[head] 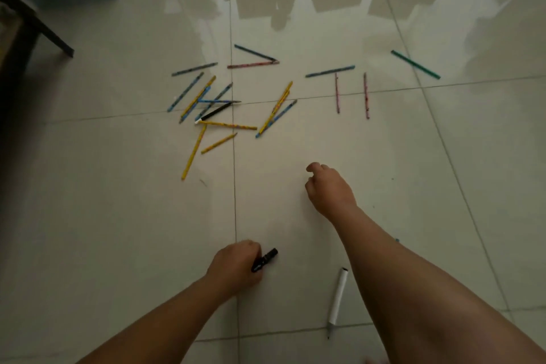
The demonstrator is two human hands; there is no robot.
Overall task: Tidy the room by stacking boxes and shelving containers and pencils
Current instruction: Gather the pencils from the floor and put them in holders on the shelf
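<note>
Glossy tiled floor | left hand fingers curled round a black marker at 6 o'clock | right hand loosely curled, holding nothing, knuckles down mid-floor | white pen at 5, pencils scattered toward 12 | looks like the pencil-gathering step; next probably a reach up to 11 for the nearest yellow ones

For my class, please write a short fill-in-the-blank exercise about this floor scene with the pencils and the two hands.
1. The left hand grips a short ____ marker.
2. The white marker pen lies on the tiled floor beside the ____ forearm.
3. The lone green pencil lies farthest to the ____ of the scattered pencils.

Missing words: black; right; right
</note>
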